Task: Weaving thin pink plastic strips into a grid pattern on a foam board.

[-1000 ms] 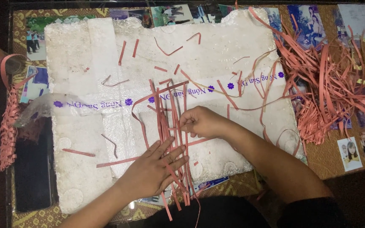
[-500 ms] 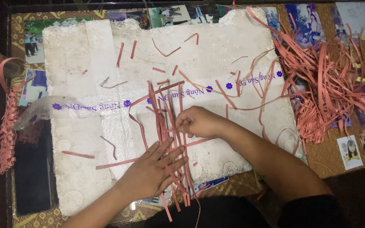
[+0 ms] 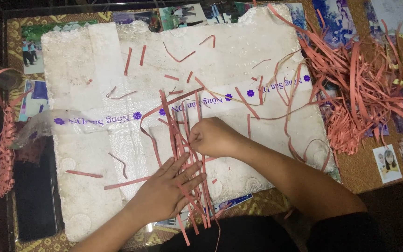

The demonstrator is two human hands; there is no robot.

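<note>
My left hand (image 3: 166,189) lies flat and open, palm down, on a bundle of pink paper strips (image 3: 183,154) that runs up and down the white foam board (image 3: 94,84). My spread fingers (image 3: 190,170) press across the strips, which pass under the palm and between the fingers and stick out past the board's near edge toward me. My right hand (image 3: 213,137) sits just above the left, curled into a loose fist at the same bundle; its fingers are closed on the strips at their left side, though I cannot tell how many they pinch. Above that hand the strips fan upward over a band of clear tape with purple print (image 3: 173,109). Short loose pink scraps (image 3: 129,60) are scattered across the board. To my right, a large tangled heap of pink strips (image 3: 364,84) rests on the tabletop (image 3: 369,172), over some photographs. At the far left lies a crinkled pink strip (image 3: 4,154), beside a dark phone (image 3: 33,196).
</note>
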